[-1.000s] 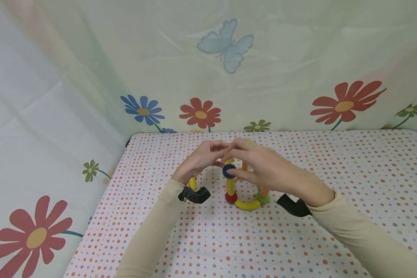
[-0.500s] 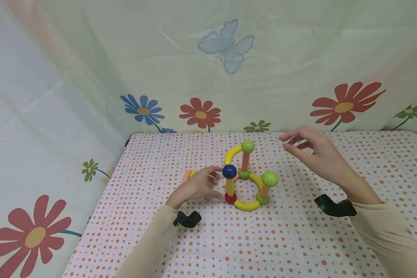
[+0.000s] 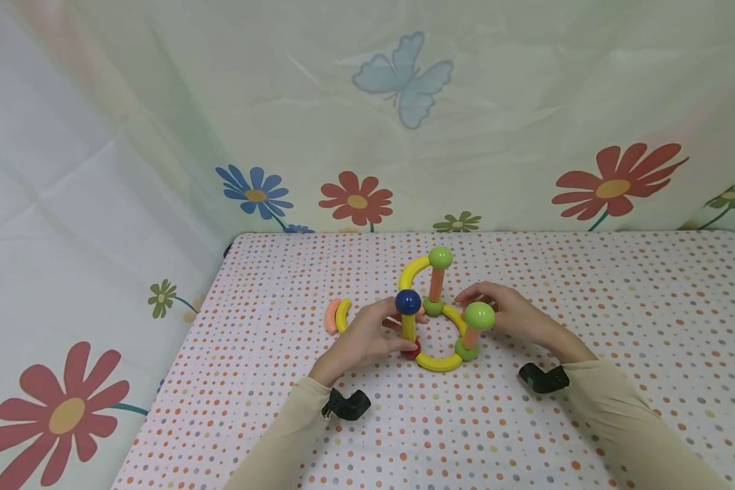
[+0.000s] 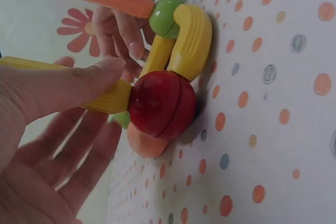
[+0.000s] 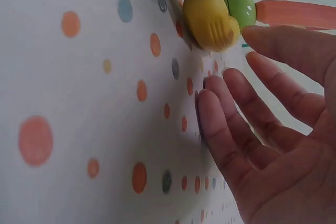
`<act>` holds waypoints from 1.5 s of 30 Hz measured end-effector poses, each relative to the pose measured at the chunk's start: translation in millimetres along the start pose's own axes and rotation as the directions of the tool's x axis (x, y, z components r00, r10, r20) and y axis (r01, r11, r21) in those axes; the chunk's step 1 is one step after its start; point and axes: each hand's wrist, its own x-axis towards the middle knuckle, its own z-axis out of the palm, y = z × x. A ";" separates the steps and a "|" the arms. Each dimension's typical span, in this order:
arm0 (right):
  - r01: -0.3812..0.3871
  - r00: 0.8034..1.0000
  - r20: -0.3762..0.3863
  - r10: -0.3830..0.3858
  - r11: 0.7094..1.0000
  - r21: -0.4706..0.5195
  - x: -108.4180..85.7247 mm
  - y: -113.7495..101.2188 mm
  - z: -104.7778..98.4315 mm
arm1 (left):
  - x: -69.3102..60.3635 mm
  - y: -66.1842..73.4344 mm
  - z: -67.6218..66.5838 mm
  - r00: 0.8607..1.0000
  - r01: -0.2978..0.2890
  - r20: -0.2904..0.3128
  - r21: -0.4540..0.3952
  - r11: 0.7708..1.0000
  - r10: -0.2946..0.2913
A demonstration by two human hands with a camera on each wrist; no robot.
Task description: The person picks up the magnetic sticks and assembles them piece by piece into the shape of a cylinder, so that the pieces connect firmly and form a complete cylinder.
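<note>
A toy structure of magnetic rods and balls stands on the table. Curved yellow rods (image 3: 439,363) form much of its base ring, with a red ball (image 4: 163,103) and green balls (image 3: 467,349) at the joints. A yellow upright rod (image 3: 408,328) carries a blue ball (image 3: 407,302); orange uprights (image 3: 437,284) carry green balls. An upper yellow arc (image 3: 412,270) runs from the far green ball toward the blue one. My left hand (image 3: 367,333) surrounds the yellow upright, thumb near the red ball, other fingers loosely extended. My right hand (image 3: 514,316) is beside the right side, fingers relaxed, holding nothing.
A loose orange arc (image 3: 331,316) and a loose yellow arc (image 3: 342,315) lie side by side left of the structure. The table's dotted cloth (image 3: 618,292) extends to a floral curtain (image 3: 496,136) behind and another at the left.
Both hands were together over the structure, then moved apart, uncovering the upper yellow arc. The right hand has since come back low beside the structure, and the left has moved around the yellow upright.
</note>
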 end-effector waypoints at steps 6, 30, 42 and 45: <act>-0.015 0.999 0.051 0.014 1.000 0.006 5.9 -2.8 3.2 | 0.2 -2.0 1.6 0.999 -0.030 0.031 -0.043 0.999 0.031; -0.036 0.998 0.057 0.037 0.999 -0.019 5.1 -2.8 4.8 | 0.7 -8.6 0.6 0.994 -0.097 0.036 -0.096 0.991 0.101; -0.065 0.998 0.020 0.065 0.998 -0.011 5.4 -2.4 10.9 | -3.0 -12.5 7.4 0.998 -0.064 0.025 -0.018 0.998 0.064; -0.071 0.997 -0.002 0.071 0.997 -0.022 4.5 -3.6 13.2 | -4.2 -13.1 9.5 0.998 -0.061 0.031 0.016 0.998 0.061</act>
